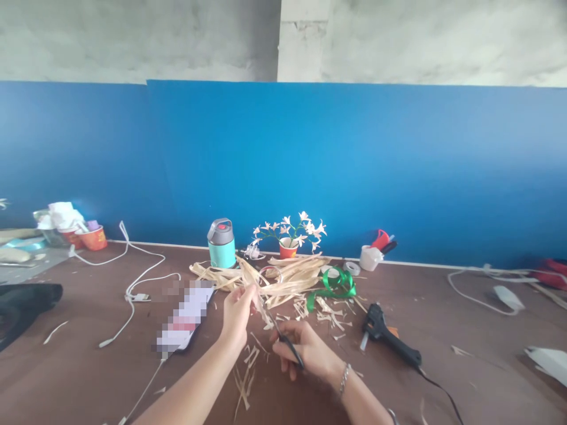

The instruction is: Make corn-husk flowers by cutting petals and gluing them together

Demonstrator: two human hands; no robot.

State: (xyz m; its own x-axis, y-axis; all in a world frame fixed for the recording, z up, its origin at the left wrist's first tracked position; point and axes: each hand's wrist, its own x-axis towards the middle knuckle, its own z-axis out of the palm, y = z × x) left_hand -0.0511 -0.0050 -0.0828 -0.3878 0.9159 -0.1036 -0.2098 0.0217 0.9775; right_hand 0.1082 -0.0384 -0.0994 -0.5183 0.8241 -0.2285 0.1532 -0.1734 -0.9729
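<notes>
Left hand (238,308): thumb and fingers pinched on a pale dried husk strip (248,273), which stands up past the fingertips. Right hand (305,351): closed round the handles of the scissors (290,348), blades angled up and away toward the left fingertips; whether the blades touch the strip cannot be told.

Handling, judged by look: strip very light, thin, papery; bends readily, probably splits along its grain if tugged or creased. Slip unlikely; crushing the greater risk. Best hold: light pinch near the edge to be cut, fingers clear of the blades. Scissors rigid, light; hold by the loops only.

Surroundings: husk pile (301,273) on the worktop (443,319) just beyond the hands, green ribbon (349,288) at its right end. Narrow offcuts (245,383) lie between the forearms. Glue gun (394,342) right of the right hand; phone (188,316) left of the left hand.
</notes>
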